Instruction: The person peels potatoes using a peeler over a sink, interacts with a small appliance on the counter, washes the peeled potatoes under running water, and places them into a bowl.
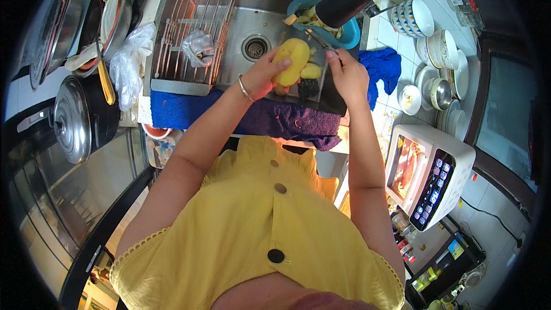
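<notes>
Above the sink [241, 58], my left hand [260, 73] is closed around a peeled yellow potato [293, 61]. To its right, my right hand [349, 75] grips a slim tool [319, 39], a peeler or small knife; which one I cannot tell. The tool's far end is by the blue plastic basin [354, 34], which holds pale peelings and scraps [308, 17]. Below the potato, a smaller yellow piece [311, 71] and a dark scouring pad [308, 88] lie at the sink's right side. The potato and the tool are apart.
A dish rack [181, 88] with a crumpled clear bag [199, 48] spans the sink's left. Blue towels [185, 110] line the front edge. A black pipe-like object [348, 4] reaches over the basin. Bowls [419, 17] and a small white oven [452, 146] stand right; a lidded pot [73, 120] left.
</notes>
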`<state>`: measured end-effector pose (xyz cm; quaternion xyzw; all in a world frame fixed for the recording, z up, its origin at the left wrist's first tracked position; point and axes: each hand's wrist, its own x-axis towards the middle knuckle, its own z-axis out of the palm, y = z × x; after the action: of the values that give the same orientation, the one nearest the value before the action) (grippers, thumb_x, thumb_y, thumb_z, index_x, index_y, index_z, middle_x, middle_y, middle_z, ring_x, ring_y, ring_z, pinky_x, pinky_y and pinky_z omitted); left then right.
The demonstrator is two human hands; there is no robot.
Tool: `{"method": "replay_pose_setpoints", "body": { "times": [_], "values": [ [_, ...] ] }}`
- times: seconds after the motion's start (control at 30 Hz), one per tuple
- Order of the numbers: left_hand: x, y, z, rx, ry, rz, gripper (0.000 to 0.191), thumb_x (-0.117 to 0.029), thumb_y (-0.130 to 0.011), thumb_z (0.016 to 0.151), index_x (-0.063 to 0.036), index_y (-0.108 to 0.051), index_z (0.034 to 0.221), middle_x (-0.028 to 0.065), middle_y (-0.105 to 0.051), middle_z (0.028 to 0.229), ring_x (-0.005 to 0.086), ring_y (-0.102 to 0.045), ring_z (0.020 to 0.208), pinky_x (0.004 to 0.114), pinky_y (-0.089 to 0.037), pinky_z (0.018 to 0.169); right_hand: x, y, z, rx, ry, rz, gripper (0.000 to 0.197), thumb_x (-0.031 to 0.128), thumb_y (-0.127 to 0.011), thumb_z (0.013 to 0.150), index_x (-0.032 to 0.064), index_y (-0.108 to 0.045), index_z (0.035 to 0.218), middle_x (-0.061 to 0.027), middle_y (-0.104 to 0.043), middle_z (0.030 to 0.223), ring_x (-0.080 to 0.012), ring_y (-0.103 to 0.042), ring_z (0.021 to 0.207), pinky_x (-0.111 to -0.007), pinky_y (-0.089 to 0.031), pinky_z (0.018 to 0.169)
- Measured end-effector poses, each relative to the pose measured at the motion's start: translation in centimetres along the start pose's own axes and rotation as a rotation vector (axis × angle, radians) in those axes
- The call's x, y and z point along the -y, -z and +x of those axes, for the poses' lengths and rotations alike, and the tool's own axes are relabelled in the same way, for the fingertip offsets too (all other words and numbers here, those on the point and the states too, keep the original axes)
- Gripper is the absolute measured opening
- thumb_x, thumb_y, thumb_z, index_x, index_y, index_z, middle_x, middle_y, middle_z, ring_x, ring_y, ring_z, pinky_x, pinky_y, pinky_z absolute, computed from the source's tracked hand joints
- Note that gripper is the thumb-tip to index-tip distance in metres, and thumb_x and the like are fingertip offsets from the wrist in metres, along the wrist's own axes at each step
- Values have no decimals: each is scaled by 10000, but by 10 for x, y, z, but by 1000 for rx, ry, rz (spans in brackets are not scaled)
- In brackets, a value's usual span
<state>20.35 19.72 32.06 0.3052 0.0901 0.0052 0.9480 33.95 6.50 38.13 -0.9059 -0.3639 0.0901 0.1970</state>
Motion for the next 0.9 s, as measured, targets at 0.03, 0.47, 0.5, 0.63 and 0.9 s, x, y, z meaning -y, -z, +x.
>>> {"method": "replay_pose_setpoints", "body": {
  "times": [0.03,0.47,0.5,0.63,0.9],
  "values": [
    [-5,-5,1,-89,-22,69,420,-231,-569,750,-48,-385,1080,69,-522,900,162,-554,724,281,-463,547,8,3,-7,-4,-5,-3,273,365,-437,810,108,-527,784,-141,-563,667,-337,-543,641,-404,-415,511],
    [-8,-13,-2,-409,-398,996,513,-152,-723,576,-3,-415,958,108,-475,928,162,-486,844,257,-402,736,16,3,-18,-29,132,-139,251,354,-452,800,123,-539,752,-107,-578,666,-308,-554,571,-401,-424,468],
    [-9,-15,-3,-385,-442,1007,520,-155,-725,574,-5,-415,963,110,-476,926,165,-487,840,259,-403,736,9,-1,-13,-12,105,-152,246,347,-458,798,121,-536,746,-108,-578,668,-308,-554,570,-401,-424,469],
    [-7,-20,-10,-396,-607,1200,525,-168,-732,571,-27,-415,964,119,-487,938,220,-507,862,286,-411,743,2,3,-18,22,-6,19,274,353,-444,806,102,-533,741,-127,-567,633,-320,-550,582,-412,-416,481],
    [-9,-21,-7,-361,-784,1245,534,-173,-736,550,-40,-431,967,128,-503,939,277,-506,862,323,-424,733,-14,-13,-19,125,-47,-95,261,324,-424,823,103,-562,799,-174,-568,666,-351,-546,617,-441,-421,526]
  ]
}}
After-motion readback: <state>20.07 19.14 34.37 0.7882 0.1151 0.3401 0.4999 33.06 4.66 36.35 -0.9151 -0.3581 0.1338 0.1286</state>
